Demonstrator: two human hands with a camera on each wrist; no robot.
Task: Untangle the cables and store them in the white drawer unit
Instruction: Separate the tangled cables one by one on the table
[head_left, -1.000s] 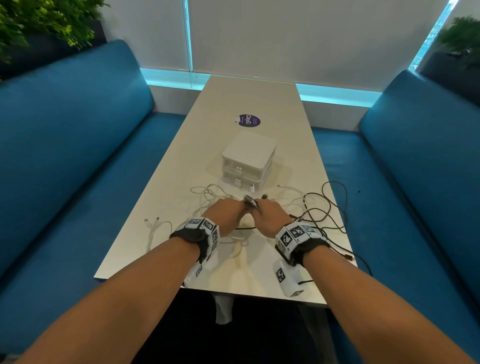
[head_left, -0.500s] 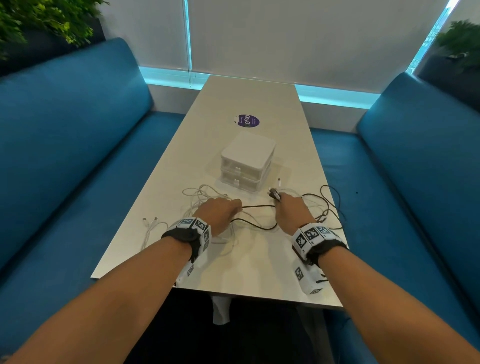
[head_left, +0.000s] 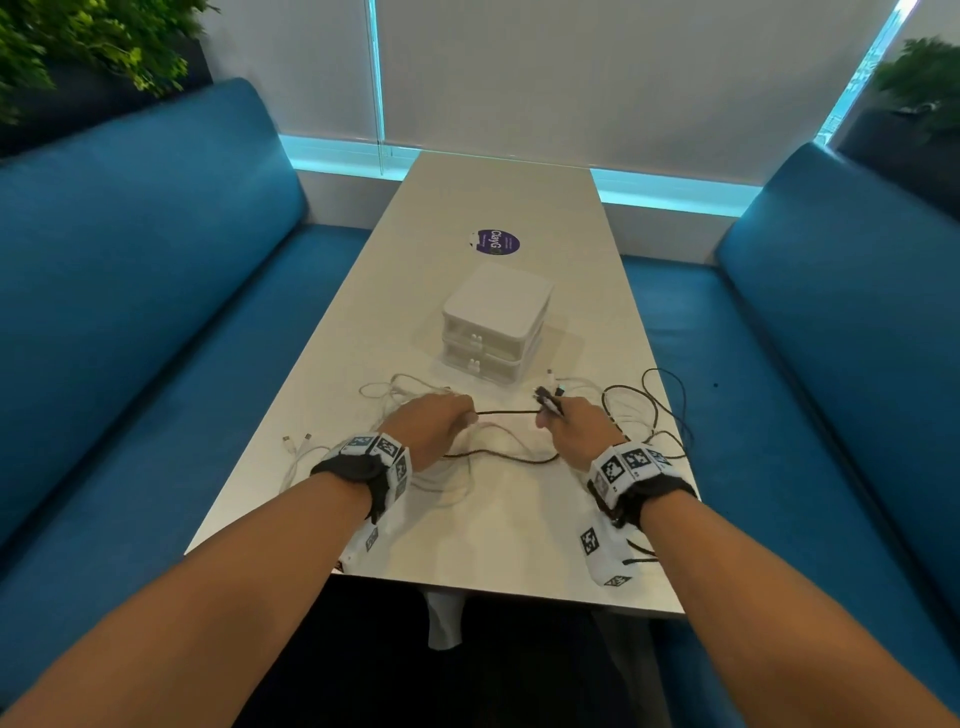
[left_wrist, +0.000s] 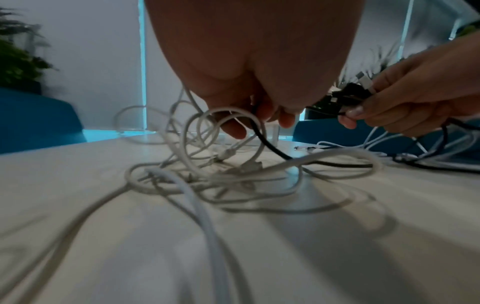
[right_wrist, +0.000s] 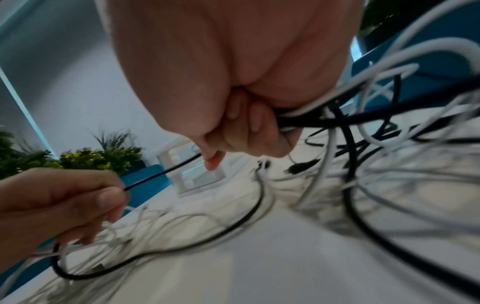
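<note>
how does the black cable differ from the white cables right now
The black cable is pulled straight between the left hand and right hand; the white cables lie slack in loops. It is dark and runs alone; they are pale and tangled together. Both rest partly on the table.

An office lounge or café booth: a long pale table (head_left: 498, 208) runs toward 12 o'clock between blue benches (head_left: 145, 291) at 9 and 3, plants (head_left: 88, 47) behind them, a blind (head_left: 597, 67) over the window ahead.
</note>
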